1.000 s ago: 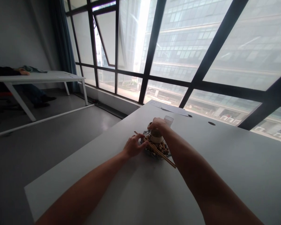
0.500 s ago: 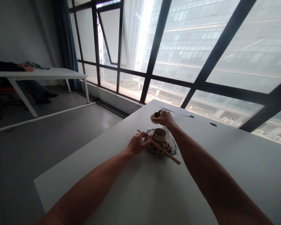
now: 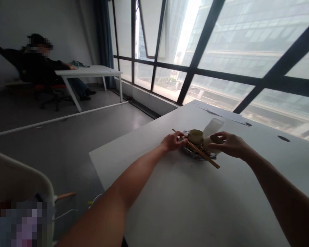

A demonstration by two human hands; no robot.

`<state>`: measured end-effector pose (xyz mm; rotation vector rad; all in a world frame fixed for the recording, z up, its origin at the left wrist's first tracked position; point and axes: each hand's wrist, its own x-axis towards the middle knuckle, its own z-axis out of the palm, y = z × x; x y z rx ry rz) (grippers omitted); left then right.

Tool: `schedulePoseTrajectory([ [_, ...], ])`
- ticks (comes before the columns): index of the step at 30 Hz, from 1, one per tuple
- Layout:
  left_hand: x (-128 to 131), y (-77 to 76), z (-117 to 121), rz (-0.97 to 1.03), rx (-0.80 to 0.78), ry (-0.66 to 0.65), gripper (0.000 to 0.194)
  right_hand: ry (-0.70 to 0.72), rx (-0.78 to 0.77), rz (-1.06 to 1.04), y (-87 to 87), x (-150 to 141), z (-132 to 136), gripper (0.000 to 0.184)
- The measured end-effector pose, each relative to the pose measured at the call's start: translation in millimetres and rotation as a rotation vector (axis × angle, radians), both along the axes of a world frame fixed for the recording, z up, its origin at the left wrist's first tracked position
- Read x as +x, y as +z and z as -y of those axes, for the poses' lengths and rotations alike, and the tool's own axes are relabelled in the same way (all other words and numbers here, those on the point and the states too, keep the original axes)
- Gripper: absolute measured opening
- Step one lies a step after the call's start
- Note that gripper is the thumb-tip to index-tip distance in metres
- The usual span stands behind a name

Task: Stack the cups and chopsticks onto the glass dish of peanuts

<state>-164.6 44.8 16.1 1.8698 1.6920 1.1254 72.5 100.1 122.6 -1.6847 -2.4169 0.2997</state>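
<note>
My left hand (image 3: pixel 172 142) is closed on a pair of wooden chopsticks (image 3: pixel 203 154), thumb and fingers near their far left end. They lie slantwise across the glass dish (image 3: pixel 214 156), over the nut-like pieces (image 3: pixel 195 148) in it. A small light cup (image 3: pixel 196 137) stands upright among these pieces, close to my left fingers. My right hand (image 3: pixel 231 145) grips a second small cup (image 3: pixel 215 141) between thumb and fingers at the dish's right side. Whether this cup touches the dish, I cannot tell. Its lower part blends with the pale surroundings.
Behind the dish is a translucent white box-like object (image 3: pixel 214 126). Papers (image 3: pixel 224 113) lie along the window side of the white table (image 3: pixel 185 199). A pale chair (image 3: pixel 50 185) is at lower left. Farther off, a person (image 3: pixel 45 68) sits at another table (image 3: pixel 92 71).
My right hand has brought its cup from behind the dish to the dish's right side. My left hand stays on the chopsticks. The view has swung left, showing the seated person and chair.
</note>
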Motion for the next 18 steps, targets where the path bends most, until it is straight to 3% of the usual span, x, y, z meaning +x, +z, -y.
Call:
schedulePoseTrajectory([
  [8,-3.6,-7.1,-5.6,0.023,-0.048,0.035,0.054,0.041,0.05,0.053,-8.8,-6.3,-8.6,0.059],
  [14,-7.0,-3.2,-2.4,0.03,-0.084,-0.007,0.056,0.032,-0.078,0.063,-22.4,-9.5,-23.1,0.068],
  [18,-7.8,2.4,0.5,0.023,-0.135,-0.027,0.057,0.064,0.084,0.1,-34.7,-3.1,-35.1,0.066],
])
